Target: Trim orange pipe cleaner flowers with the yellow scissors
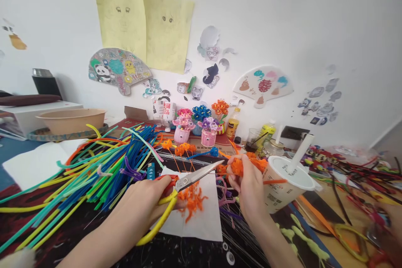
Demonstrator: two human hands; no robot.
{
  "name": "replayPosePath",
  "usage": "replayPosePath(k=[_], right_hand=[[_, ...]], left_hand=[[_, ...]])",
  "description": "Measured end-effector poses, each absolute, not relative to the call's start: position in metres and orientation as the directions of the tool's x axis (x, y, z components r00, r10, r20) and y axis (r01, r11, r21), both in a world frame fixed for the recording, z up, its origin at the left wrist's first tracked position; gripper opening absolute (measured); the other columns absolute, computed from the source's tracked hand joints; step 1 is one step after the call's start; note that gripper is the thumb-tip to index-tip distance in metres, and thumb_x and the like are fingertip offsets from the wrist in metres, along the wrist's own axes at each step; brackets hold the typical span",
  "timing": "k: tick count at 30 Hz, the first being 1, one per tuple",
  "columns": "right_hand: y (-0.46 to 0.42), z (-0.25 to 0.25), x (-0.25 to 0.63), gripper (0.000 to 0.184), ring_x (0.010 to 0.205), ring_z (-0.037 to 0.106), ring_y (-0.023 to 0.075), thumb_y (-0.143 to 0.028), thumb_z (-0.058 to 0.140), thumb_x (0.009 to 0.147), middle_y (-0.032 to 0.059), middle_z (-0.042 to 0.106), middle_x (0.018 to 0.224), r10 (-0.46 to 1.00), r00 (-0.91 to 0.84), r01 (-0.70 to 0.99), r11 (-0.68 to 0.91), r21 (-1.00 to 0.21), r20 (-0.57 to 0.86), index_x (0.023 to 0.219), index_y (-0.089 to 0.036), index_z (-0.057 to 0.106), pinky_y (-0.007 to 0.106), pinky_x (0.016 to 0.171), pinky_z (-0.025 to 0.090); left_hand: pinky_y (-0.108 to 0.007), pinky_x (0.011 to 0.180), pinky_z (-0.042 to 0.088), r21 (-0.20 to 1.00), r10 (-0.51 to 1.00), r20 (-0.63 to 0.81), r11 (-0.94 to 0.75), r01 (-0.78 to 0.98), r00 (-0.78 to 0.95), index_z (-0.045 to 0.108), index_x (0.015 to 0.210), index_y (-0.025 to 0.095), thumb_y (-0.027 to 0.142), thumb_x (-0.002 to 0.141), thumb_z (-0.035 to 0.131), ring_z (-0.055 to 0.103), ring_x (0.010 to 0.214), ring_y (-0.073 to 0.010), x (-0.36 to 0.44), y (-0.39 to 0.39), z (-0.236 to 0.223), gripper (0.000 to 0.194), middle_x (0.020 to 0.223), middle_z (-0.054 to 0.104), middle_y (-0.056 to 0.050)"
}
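Observation:
My left hand [143,199] grips scissors [201,174] with red and yellow handles. Their blades look closed, with the tip pointing toward my right hand [247,184]. Between the fingers of that right hand is a fuzzy orange pipe-cleaner flower [238,166], partly hidden by the fingers. Beneath the scissors, a white paper sheet [204,228] carries a loose pile of orange pipe-cleaner scraps [194,201]. Finished orange flowers [184,149] on thin stems lie just beyond the paper.
Left lies a large bundle of coloured pipe cleaners [116,171]. A lidded cup with a straw [289,176] stands close by my right hand. Small potted pipe-cleaner flowers [208,138] and a bottle [233,124] line the back. Another person's hand [392,217] is at the right edge.

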State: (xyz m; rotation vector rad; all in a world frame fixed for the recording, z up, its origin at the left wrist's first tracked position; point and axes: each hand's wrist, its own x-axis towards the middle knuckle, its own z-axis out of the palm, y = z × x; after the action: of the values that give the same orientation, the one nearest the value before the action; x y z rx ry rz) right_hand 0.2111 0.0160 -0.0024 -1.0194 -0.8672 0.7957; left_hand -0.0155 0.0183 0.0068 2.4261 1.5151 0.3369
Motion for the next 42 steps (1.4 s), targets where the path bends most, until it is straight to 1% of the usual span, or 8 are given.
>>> replayPosePath(k=[4,9,12,15,18,29,37,42], right_hand=[[0.018,-0.005,0.212,0.039,0.044,0.033,0.0076,-0.052,0.054,0.083,-0.0023,0.047,0.057,0.860,0.459,-0.120,0.306,-0.944,0.221,0.069,-0.016,0.059,0.019,0.037,0.023],[0.020,-0.009,0.214,0.037,0.043,0.031,0.0077,-0.049,0.052,0.083,-0.0043,0.043,0.052,0.868,0.463,-0.075,0.241,-0.968,0.180,0.067,-0.017,0.059,0.019,0.038,0.022],[0.022,-0.011,0.215,0.034,0.041,0.031,0.0079,-0.047,0.053,0.081,-0.0045,0.042,0.051,0.873,0.470,-0.072,0.187,-0.980,0.132,0.067,-0.017,0.060,0.020,0.037,0.021],[0.022,-0.012,0.213,0.035,0.039,0.030,0.0080,-0.048,0.052,0.082,-0.0050,0.041,0.049,0.890,0.439,-0.063,0.168,-0.984,0.123,0.068,-0.017,0.060,0.020,0.037,0.020],[0.020,-0.010,0.208,0.036,0.038,0.028,0.0078,-0.049,0.050,0.084,-0.0063,0.038,0.047,0.900,0.411,-0.062,0.186,-0.981,0.144,0.069,-0.018,0.059,0.020,0.037,0.021],[0.018,-0.009,0.203,0.038,0.041,0.031,0.0062,-0.051,0.054,0.082,-0.0021,0.050,0.057,0.905,0.387,-0.111,0.238,-0.965,0.179,0.068,-0.016,0.058,0.018,0.038,0.023],[0.018,-0.010,0.204,0.039,0.040,0.030,0.0068,-0.053,0.054,0.081,-0.0029,0.046,0.053,0.909,0.374,-0.120,0.241,-0.963,0.181,0.069,-0.016,0.059,0.019,0.037,0.022],[0.017,-0.009,0.204,0.038,0.040,0.029,0.0064,-0.052,0.054,0.081,-0.0030,0.047,0.053,0.912,0.371,-0.132,0.239,-0.962,0.176,0.068,-0.016,0.058,0.019,0.037,0.022]], left_hand=[[-0.024,0.053,0.029,0.370,0.923,0.047,-0.371,0.852,0.382,0.043,0.071,0.023,0.046,0.083,0.049,0.059,0.060,-0.0173,-0.016,0.019,0.009,0.027,0.069,0.062,0.001],[-0.027,0.057,0.035,0.339,0.941,0.014,-0.323,0.884,0.338,0.049,0.081,0.023,0.045,0.085,0.043,0.063,0.069,-0.0219,-0.019,0.020,0.010,0.023,0.077,0.066,-0.002],[-0.029,0.064,0.039,0.291,0.939,0.063,-0.340,0.894,0.337,0.049,0.088,0.023,0.043,0.082,0.049,0.065,0.082,-0.0256,-0.020,0.019,0.009,0.021,0.090,0.067,-0.005],[-0.031,0.067,0.041,0.245,0.913,0.093,-0.408,0.880,0.397,0.047,0.091,0.022,0.042,0.082,0.051,0.064,0.088,-0.0281,-0.019,0.017,0.005,0.022,0.093,0.067,-0.007],[-0.030,0.062,0.039,0.249,0.905,0.066,-0.422,0.872,0.420,0.046,0.091,0.023,0.045,0.083,0.050,0.066,0.082,-0.0279,-0.016,0.017,0.003,0.024,0.088,0.068,-0.006],[-0.029,0.055,0.032,0.241,0.889,0.031,-0.451,0.860,0.457,0.048,0.089,0.023,0.052,0.085,0.051,0.067,0.073,-0.0268,-0.015,0.020,0.000,0.030,0.084,0.070,-0.003],[-0.028,0.053,0.031,0.204,0.865,0.066,-0.499,0.842,0.497,0.051,0.087,0.021,0.034,0.087,0.047,0.063,0.064,-0.0198,-0.018,0.022,-0.007,0.013,0.086,0.067,-0.004],[-0.027,0.051,0.028,0.229,0.872,0.076,-0.488,0.842,0.484,0.051,0.083,0.022,0.048,0.086,0.050,0.062,0.062,-0.0199,-0.018,0.024,-0.009,0.026,0.077,0.066,-0.002]])
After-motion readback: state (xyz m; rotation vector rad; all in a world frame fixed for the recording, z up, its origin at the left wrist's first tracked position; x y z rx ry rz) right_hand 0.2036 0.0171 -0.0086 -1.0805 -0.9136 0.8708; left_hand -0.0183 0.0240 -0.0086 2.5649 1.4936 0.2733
